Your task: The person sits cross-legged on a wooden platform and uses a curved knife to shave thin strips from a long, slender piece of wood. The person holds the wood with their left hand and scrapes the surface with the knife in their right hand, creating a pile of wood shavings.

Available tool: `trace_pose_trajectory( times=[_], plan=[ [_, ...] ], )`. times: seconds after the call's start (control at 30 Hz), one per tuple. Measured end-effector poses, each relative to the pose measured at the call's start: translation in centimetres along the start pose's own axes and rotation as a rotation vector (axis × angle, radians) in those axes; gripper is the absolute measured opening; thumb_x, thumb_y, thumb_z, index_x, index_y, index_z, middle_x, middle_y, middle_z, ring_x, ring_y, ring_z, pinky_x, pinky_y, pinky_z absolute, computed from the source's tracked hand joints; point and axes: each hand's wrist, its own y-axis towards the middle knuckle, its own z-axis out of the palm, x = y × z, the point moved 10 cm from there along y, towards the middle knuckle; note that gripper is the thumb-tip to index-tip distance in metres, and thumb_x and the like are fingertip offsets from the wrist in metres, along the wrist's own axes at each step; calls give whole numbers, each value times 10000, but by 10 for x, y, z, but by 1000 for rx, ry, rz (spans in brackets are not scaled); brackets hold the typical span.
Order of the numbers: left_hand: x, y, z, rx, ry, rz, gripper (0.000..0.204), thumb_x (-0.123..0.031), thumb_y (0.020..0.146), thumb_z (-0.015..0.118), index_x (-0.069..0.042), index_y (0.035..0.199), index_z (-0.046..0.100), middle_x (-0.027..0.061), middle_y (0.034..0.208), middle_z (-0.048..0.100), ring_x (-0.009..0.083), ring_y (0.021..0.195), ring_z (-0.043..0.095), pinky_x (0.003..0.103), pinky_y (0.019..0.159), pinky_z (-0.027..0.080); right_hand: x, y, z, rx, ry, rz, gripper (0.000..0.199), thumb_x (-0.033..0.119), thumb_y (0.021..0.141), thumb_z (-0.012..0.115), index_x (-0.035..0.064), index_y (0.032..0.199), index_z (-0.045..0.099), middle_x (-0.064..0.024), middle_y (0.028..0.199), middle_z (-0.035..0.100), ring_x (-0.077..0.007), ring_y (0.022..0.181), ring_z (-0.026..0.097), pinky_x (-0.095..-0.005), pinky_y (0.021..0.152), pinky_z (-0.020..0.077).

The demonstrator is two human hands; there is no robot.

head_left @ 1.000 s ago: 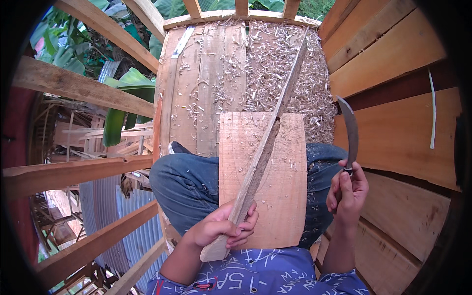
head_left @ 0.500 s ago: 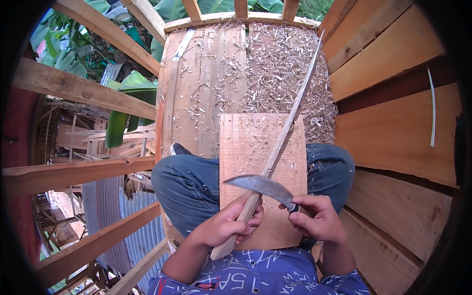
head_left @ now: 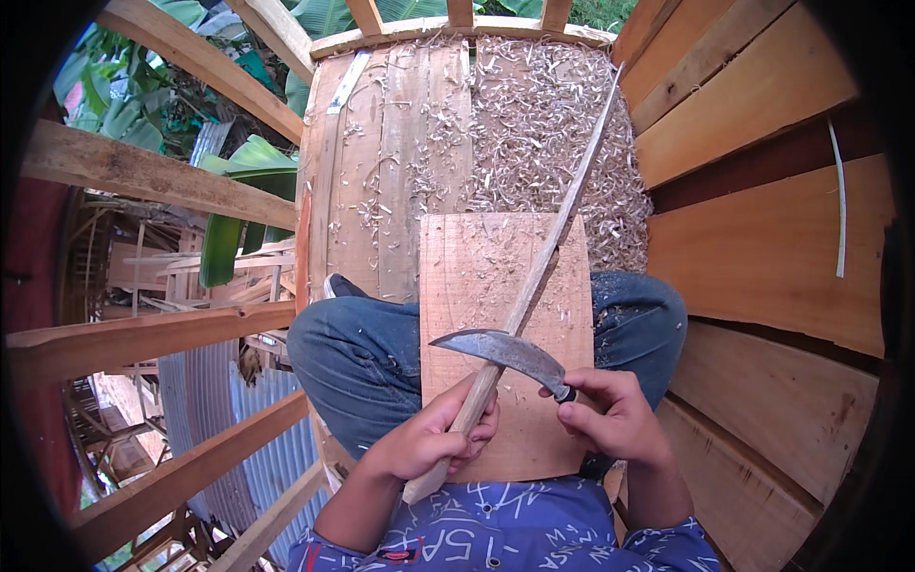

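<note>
One long bamboo strip (head_left: pixel 534 276) slants across the wooden board (head_left: pixel 457 286) on the person's lap, its near end clenched in the left hand (head_left: pixel 429 439), its far end pointing up and right over the shavings (head_left: pixel 543 124). Right hand (head_left: pixel 610 415) grasps a curved knife (head_left: pixel 505 351), blade lying crosswise on the strip just beyond the left grip.

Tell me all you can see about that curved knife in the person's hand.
The curved knife has a broad, dull grey metal blade, stained and worn, tapering to a point on the person's left. Its dark handle is mostly hidden inside the right hand. The blade lies roughly level, crossing over the long wooden strip, which the left hand holds above the board on the lap.
</note>
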Motion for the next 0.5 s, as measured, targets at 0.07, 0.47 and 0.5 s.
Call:
trace_pose_trajectory(
  times=[0.07, 0.47, 0.5],
  plan=[
    [-2, 0, 1, 6, 9, 1, 400, -52, 768, 476, -48, 1146, 346, 8, 807, 378, 59, 550, 387, 199, 450, 351, -8, 0, -13, -126, 164, 17, 259, 72, 853, 679, -42, 1082, 636, -37, 842, 664, -42, 710, 572, -207, 631, 469],
    [3, 1, -3, 30, -75, -1, 398, -35, 746, 465, -49, 1126, 347, 6, 801, 367, 59, 547, 357, 198, 452, 328, -8, 4, -13, -137, 128, 27, 273, 77, 863, 667, -35, 1109, 629, -7, 790, 628, -33, 655, 540, -201, 574, 444],
    [-2, 3, 0, 27, -73, -9, 398, -33, 743, 461, -49, 1123, 347, 6, 800, 367, 60, 547, 358, 197, 452, 328, -14, 7, -6, -71, 110, 49, 261, 58, 849, 672, -38, 1089, 636, -16, 791, 642, -44, 669, 561, -202, 587, 454]
  ],
)
